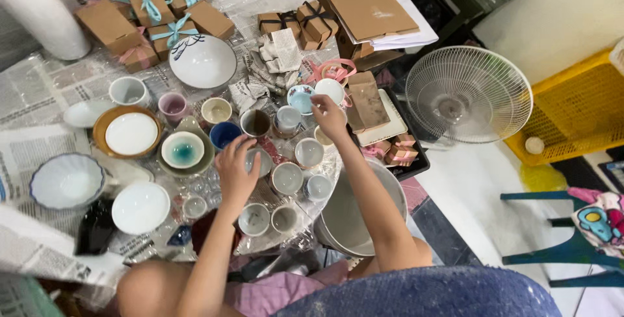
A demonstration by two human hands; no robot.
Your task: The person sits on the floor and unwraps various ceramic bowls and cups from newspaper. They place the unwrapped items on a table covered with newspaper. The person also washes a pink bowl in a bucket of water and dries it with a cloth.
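Dozens of cups, bowls unwrapped on newspaper; several ribboned boxes [151, 15] packed (judging). Left hand [236, 169] closed over grey cup [259, 161]; right hand [329, 117] fingers pinching, contents unclear.

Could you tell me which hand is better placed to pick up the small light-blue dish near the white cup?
Probably the right hand: its fingertips are at the light-blue dish, while the left hand covers a grey cup nearer the body.
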